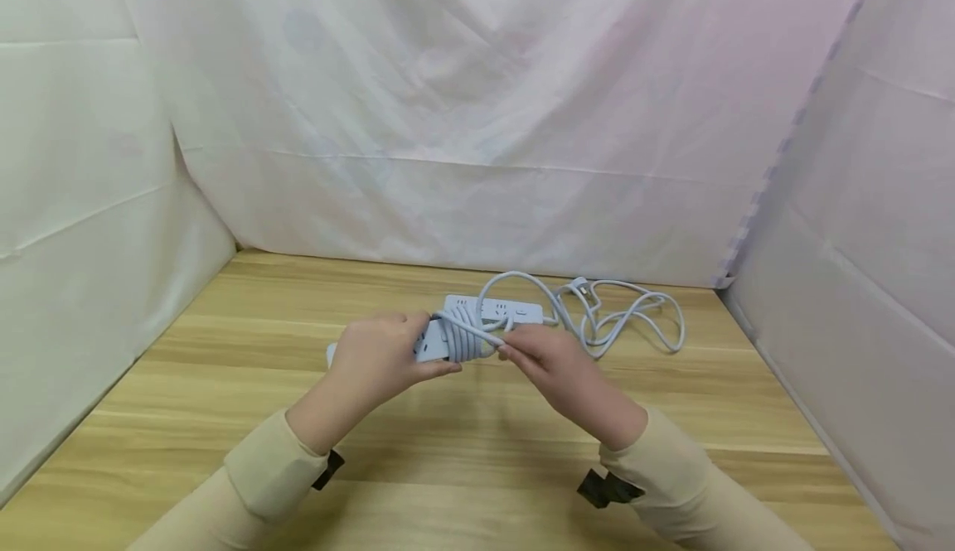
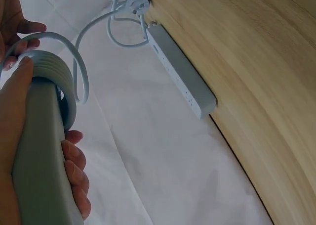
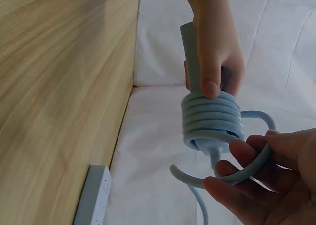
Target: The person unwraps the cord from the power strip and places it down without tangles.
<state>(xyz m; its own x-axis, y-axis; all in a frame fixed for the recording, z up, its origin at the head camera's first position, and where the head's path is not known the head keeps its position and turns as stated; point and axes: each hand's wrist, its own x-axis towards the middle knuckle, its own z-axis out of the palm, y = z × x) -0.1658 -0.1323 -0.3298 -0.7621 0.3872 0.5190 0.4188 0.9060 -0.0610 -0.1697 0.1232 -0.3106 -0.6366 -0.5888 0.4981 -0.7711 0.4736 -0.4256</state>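
Observation:
My left hand (image 1: 373,358) grips a pale power strip (image 1: 431,344), fingers round its body, holding it above the table. Several turns of its own pale cord (image 1: 466,337) are wound side by side about the end nearest my right hand. In the left wrist view, the thumb lies along the strip (image 2: 47,151) and reaches the coils (image 2: 52,67). My right hand (image 1: 555,369) holds a loose loop of cord beside that end. Seen from the right wrist, this cord (image 3: 247,169) passes between thumb and fingers.
A second power strip (image 1: 531,312) lies on the wooden table (image 1: 298,460) behind the hands. To its right is a loose tangle of cord (image 1: 634,309) with a plug (image 1: 581,286). White cloth (image 1: 462,211) hangs at the back and both sides.

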